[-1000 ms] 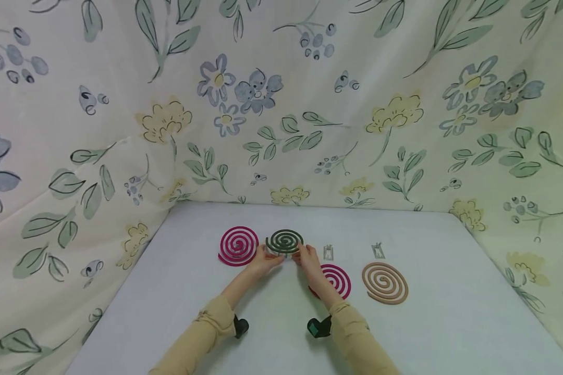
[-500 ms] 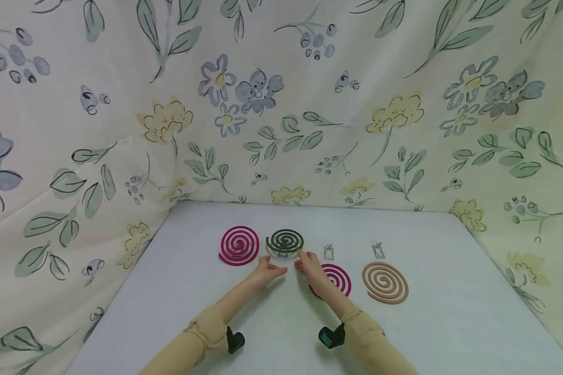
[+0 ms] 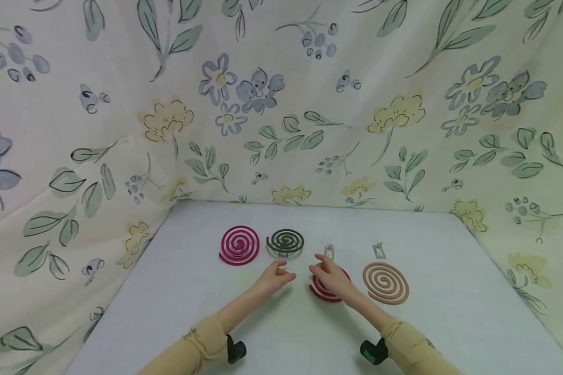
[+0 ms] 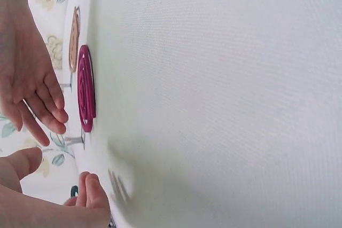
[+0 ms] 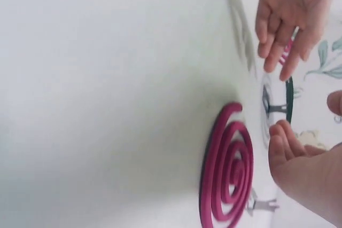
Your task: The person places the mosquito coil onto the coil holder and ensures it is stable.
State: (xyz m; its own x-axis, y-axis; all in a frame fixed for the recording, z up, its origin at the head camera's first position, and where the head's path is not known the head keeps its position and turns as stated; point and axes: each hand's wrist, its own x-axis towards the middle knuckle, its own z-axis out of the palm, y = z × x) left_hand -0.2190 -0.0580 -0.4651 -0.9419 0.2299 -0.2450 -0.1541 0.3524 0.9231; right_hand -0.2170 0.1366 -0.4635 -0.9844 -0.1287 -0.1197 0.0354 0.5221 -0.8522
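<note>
My left hand (image 3: 273, 277) hovers over the white table with its fingers loosely extended and nothing in them. Just in front of it, a dark green mosquito coil (image 3: 286, 241) sits raised on a small metal stand (image 3: 283, 255). My right hand (image 3: 333, 277), also holding nothing, is above a magenta mosquito coil (image 3: 326, 298) and partly hides it in the head view. In the right wrist view that magenta coil (image 5: 235, 172) lies flat on the table, apart from the fingers. Both wrist views show the two palms facing each other with a gap between them.
Another magenta coil (image 3: 239, 245) is at the far left, left of the green one. A tan coil (image 3: 386, 283) lies to the right. Two bare metal stands (image 3: 329, 252) (image 3: 379, 251) are behind the coils. A floral curtain (image 3: 281, 156) borders the table (image 3: 474, 312).
Both hands have let go of the green coil, which stays on its stand. They have drawn back toward me, and the right hand has shifted rightward over the magenta coil.
</note>
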